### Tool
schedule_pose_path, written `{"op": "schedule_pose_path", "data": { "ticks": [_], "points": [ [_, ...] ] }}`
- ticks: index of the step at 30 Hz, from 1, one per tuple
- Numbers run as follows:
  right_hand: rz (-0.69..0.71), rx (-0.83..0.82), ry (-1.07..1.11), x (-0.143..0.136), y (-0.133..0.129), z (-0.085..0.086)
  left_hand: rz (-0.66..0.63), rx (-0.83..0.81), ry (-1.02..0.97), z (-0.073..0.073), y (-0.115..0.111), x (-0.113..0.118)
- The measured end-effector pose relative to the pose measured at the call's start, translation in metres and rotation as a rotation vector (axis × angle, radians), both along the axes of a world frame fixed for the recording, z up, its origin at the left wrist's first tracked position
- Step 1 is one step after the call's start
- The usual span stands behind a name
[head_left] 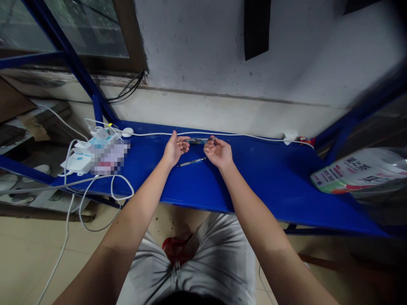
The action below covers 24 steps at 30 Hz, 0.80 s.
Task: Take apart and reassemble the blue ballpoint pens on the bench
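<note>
Between my two hands a pen (197,140) with a clear barrel is held level, just above the blue shelf. My left hand (174,151) grips its left end with thumb and fingers. At the other end my right hand (219,152) pinches it, the palm turned up. Whether a second thin piece lies along this pen I cannot tell. A second pen (191,162) with a grey grip lies on the shelf (190,188) just below my hands, slightly slanted.
To the left are white power strips (79,162) with plugs and looping cables (122,190). A white cord (206,134) runs along the back edge to an adapter (290,137). A large labelled plastic bottle (359,171) lies at the right. Blue frame posts (68,51) flank the shelf.
</note>
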State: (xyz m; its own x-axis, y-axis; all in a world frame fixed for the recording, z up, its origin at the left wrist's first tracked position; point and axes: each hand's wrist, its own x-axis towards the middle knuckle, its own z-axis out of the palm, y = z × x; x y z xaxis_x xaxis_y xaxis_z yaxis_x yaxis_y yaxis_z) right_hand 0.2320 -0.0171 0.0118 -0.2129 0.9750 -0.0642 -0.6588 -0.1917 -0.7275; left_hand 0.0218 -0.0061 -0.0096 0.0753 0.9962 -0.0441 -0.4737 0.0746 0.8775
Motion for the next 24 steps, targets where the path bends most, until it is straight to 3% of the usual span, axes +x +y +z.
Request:
{"op": "schedule_pose_path", "data": {
  "ticks": [10, 24],
  "points": [
    [0.078, -0.157, 0.29, 0.0009, -0.001, 0.0022, 0.008, -0.007, 0.099, 0.0076, -0.0066, 0.0022],
    [0.018, -0.098, 0.125, 0.001, 0.0014, -0.0016, 0.008, 0.002, 0.15, 0.009, -0.0073, 0.0024]
  ]
}}
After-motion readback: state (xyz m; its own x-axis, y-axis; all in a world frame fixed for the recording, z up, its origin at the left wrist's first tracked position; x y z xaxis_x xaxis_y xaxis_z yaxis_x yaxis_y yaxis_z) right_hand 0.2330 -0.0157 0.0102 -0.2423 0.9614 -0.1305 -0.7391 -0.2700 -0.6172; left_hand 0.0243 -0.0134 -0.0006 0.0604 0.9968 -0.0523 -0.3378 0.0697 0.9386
